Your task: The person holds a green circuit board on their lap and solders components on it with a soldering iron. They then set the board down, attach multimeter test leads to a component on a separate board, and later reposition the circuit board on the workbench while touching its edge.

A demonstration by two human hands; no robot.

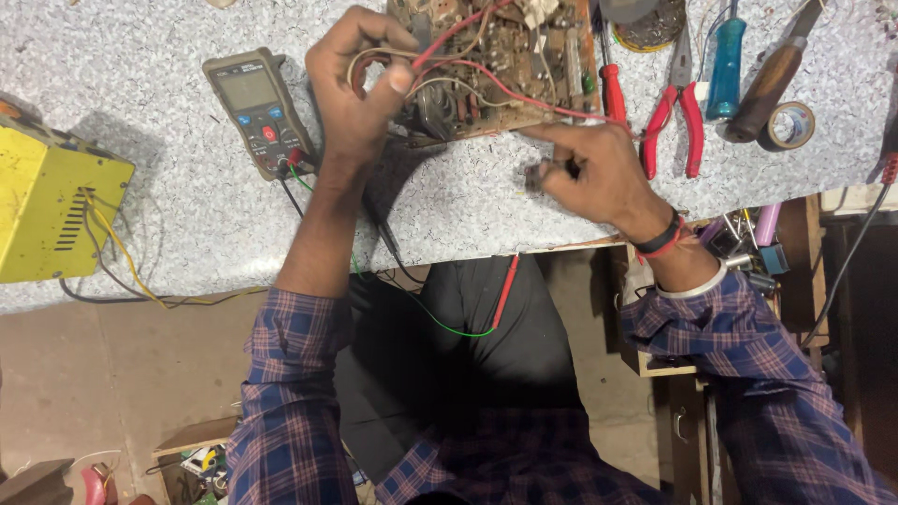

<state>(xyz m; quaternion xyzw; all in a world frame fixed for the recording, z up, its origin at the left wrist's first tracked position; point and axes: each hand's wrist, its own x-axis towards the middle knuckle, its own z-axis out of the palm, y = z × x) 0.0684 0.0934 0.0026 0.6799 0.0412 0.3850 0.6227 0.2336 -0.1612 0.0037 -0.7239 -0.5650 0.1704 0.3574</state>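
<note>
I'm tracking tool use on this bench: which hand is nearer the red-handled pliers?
Right. The right hand lies just left of the red-handled pliers, almost beside their handles. The left hand is far off, at the brown circuit board's left edge.

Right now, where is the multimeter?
The multimeter lies on the speckled worktop, just left of the left hand, between the yellow box and the circuit board.

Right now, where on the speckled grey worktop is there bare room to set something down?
Bare speckled grey worktop lies between the yellow metal box and the grey multimeter, and along the front edge below the right hand. The right end is crowded: red-handled pliers, tape roll.
</note>
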